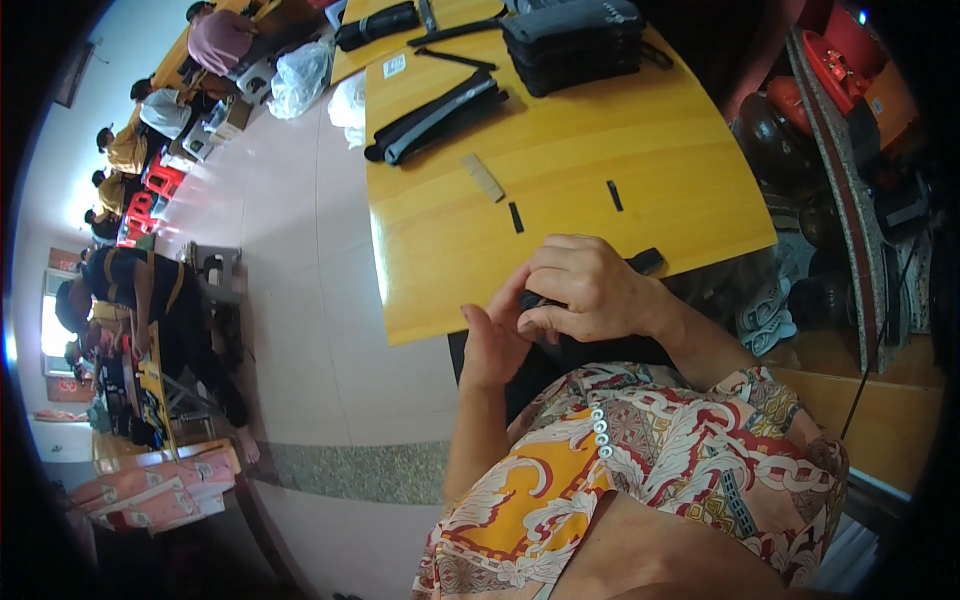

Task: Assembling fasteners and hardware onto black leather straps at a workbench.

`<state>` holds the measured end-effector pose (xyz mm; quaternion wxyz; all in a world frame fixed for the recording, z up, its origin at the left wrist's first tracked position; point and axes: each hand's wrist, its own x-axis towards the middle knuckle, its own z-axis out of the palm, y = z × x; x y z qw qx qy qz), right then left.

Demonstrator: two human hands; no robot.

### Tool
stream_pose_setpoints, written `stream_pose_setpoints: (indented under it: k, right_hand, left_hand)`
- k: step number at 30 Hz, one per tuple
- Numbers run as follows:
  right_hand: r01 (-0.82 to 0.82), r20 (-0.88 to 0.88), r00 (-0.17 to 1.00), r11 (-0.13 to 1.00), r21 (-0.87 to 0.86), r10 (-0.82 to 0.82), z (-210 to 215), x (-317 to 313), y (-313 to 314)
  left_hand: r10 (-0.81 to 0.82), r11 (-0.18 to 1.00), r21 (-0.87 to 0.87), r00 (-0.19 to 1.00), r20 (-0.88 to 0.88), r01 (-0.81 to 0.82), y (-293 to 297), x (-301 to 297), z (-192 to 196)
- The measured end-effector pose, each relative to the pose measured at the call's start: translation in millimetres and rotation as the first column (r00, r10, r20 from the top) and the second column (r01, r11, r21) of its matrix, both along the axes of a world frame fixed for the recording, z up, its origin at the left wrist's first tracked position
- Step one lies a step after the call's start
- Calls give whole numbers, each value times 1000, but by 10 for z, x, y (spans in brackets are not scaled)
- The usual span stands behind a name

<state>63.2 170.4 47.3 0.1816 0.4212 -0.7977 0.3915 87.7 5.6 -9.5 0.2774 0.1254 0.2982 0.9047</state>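
My left hand (492, 343) and my right hand (583, 287) meet over the near edge of the yellow table (560, 150), close to my body. A black strap-like piece (646, 262) is in my closed right hand; its one end sticks out past the wrist side. Dark material also shows between the hands. The left thumb stands up while its fingers, partly hidden by the right hand, curl against the same piece. Beyond them on the table lie two short black strips, one nearer (516, 217) and one farther right (614, 196), and a tan flat piece (483, 178).
Black and grey bands (440, 115) lie bundled farther up the table. A pile of black fabric pieces (572, 48) stands behind them. Plastic bags (302, 77) rest on the floor at left, where several people sit or bend at tables. A cluttered shelf (835, 200) stands at right.
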Motion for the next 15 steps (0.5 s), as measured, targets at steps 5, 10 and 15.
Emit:
stream_pose_setpoints:
  k: [5,10,15]
  right_hand:
    - [-273,178,946,962,-10,270,-283,-93,-253]
    - [-78,265,960,996,-52,89,-183,-155,-83]
    - [240,169,950,960,147,-263,-260,-164,292]
  left_hand:
    - [278,934,-216,959,-54,-283,-199,284,-193]
    - [435,890,-240,878,201,-387,-297,321,-235]
    - [457,889,-189,823,337,-417,-485,357,-317]
